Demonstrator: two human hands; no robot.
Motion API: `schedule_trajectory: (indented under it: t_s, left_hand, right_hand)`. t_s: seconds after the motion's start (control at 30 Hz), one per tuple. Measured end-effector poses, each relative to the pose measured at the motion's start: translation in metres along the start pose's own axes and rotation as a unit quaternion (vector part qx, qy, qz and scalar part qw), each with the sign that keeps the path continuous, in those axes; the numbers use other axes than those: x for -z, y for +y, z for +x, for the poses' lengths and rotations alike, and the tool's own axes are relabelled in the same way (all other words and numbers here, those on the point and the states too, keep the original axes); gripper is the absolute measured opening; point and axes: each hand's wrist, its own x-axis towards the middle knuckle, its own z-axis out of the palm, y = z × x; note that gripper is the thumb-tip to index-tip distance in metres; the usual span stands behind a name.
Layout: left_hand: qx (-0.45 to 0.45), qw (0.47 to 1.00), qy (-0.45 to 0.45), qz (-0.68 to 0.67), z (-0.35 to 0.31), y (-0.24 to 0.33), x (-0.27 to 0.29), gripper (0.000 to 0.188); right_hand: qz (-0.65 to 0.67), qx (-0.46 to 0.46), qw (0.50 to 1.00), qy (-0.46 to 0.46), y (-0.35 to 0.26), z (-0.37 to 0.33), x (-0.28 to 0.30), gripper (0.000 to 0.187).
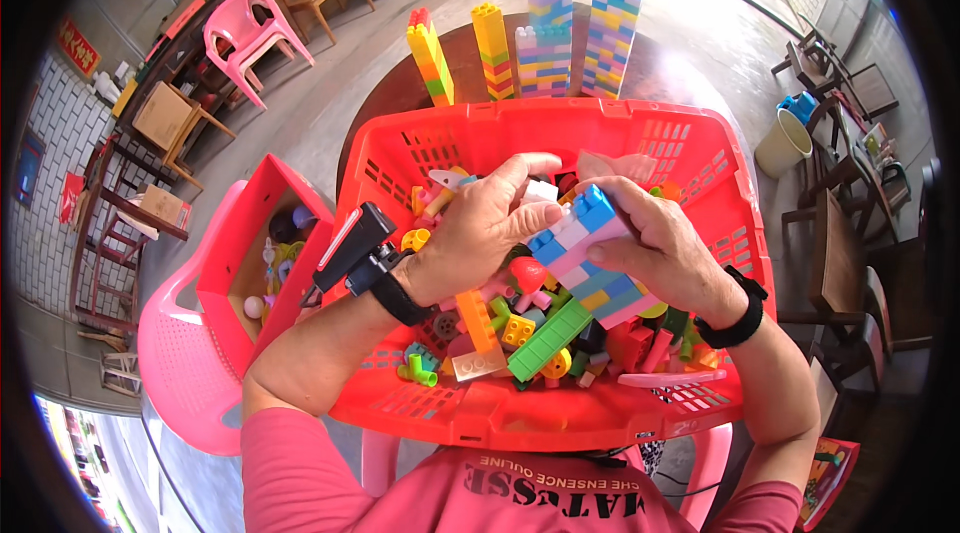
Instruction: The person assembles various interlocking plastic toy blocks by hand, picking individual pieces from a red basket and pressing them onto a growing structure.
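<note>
A tall block of joined toy bricks in blue, pink, white and yellow tilts over the red plastic basket. My right hand is wrapped round its right side, thumb across the front face. Close to its upper left end, my left hand has thumb and forefinger curled round a white brick. Loose bricks fill the basket below, among them a long green brick, an orange one and a red rounded piece.
Behind the basket, several brick towers stand on a round dark table, one of them a tall multicoloured tower. At left, a pink chair holds a red box of small toys. Wooden chairs and a bin stand at right.
</note>
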Motion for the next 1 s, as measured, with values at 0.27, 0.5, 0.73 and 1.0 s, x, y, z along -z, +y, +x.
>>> schedule_trajectory:
  t_s: [0.27, 0.5, 0.73, 1.0]
  left_hand:
    - [-0.023, 0.999, 0.018, 0.032, -0.004, 0.016, 0.006, 0.048]
    - [-0.032, 0.993, 0.014, 0.11, -0.007, 0.022, -0.001, 0.052]
    - [-0.03, 0.995, -0.032, 0.091, -0.009, 0.022, -0.007, 0.053]
    - [-0.042, 0.99, -0.004, 0.136, -0.013, 0.016, -0.017, 0.053]
  right_hand:
    - [0.02, 0.013, 1.0, 0.006, -0.003, -0.001, 0.001, 0.042]
    - [-0.011, 0.025, 1.0, -0.001, -0.006, -0.002, 0.0, 0.045]
    - [-0.008, 0.035, 0.999, 0.034, -0.006, -0.005, -0.003, 0.058]
    - [-0.019, 0.05, 0.998, 0.028, -0.01, -0.008, -0.008, 0.066]
